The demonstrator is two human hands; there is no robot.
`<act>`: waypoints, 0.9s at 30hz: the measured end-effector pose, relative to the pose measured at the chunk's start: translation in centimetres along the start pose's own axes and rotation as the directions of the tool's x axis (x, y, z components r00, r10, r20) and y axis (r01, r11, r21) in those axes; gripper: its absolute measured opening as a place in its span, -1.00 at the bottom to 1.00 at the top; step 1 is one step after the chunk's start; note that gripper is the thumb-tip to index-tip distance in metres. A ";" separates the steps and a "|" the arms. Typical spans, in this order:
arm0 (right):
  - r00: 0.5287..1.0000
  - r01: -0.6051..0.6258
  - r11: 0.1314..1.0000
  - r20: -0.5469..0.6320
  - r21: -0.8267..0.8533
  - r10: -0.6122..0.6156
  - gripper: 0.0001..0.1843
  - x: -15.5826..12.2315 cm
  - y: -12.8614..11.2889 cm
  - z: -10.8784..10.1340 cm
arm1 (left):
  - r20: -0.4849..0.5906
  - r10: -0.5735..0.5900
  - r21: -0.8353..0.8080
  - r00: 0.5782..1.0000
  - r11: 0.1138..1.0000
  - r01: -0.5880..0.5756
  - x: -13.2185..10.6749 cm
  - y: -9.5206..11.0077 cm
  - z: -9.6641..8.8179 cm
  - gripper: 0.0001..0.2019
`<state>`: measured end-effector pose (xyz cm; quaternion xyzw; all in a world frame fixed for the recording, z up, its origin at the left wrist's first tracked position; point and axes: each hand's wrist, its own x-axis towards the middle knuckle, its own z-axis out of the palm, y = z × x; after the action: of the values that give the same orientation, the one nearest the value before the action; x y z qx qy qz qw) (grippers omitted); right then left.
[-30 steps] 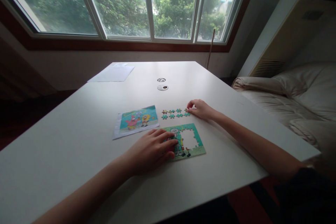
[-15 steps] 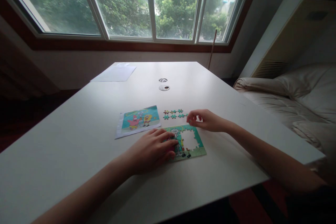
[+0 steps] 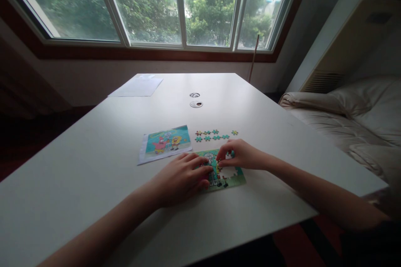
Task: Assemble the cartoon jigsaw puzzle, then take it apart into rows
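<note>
My left hand (image 3: pixel 184 177) lies flat on the left part of a cartoon jigsaw puzzle (image 3: pixel 236 181), fingers spread and holding nothing. The puzzle has a white gap (image 3: pixel 229 171) in its right half, where pieces are out. Over the upper left of that gap, my right hand (image 3: pixel 239 153) is closed in a pinch at the puzzle. A small jigsaw piece (image 3: pixel 220 165) is at its fingertips, mostly hidden by them. Just behind the puzzle lie several loose jigsaw pieces (image 3: pixel 207 138) in two short rows, with one apart piece (image 3: pixel 234 132) at the right end.
Left of the loose pieces lies a printed cartoon picture (image 3: pixel 167 142) on white paper. A sheet of paper (image 3: pixel 136 86) is at the far left of the white table (image 3: pixel 94 167). Two round table fittings (image 3: pixel 196 104) sit mid-table. A padded sofa (image 3: pixel 328 108) stands at the right.
My right hand has moved from beside the loose pieces leftward and toward me, over the puzzle's gap. Pieces it covered before now show. My left hand has stayed put.
</note>
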<state>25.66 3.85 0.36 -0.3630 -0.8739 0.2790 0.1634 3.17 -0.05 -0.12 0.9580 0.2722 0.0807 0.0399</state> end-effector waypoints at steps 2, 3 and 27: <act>1.000 0.012 0.999 0.003 -0.035 -0.012 -0.89 0.1 -0.1 -0.1 | 0.004 0.000 -0.001 1.000 1.000 0.000 0.0 0.0 0.0 -0.71; 1.000 0.019 0.999 0.006 -0.046 -0.019 -0.89 0.1 -0.1 -0.1 | 0.005 0.000 -0.001 1.000 1.000 0.000 0.0 0.0 0.0 -0.71; 0.985 0.114 0.982 -0.110 -0.150 -0.131 -0.90 0.1 1.8 -1.4 | -0.024 0.017 0.025 1.000 1.000 -0.016 -0.1 -0.1 0.3 -0.71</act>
<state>27.25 5.42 0.36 -0.3354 -0.9009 0.1827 0.2060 3.12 0.01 -0.42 0.9596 0.2659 0.0893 0.0238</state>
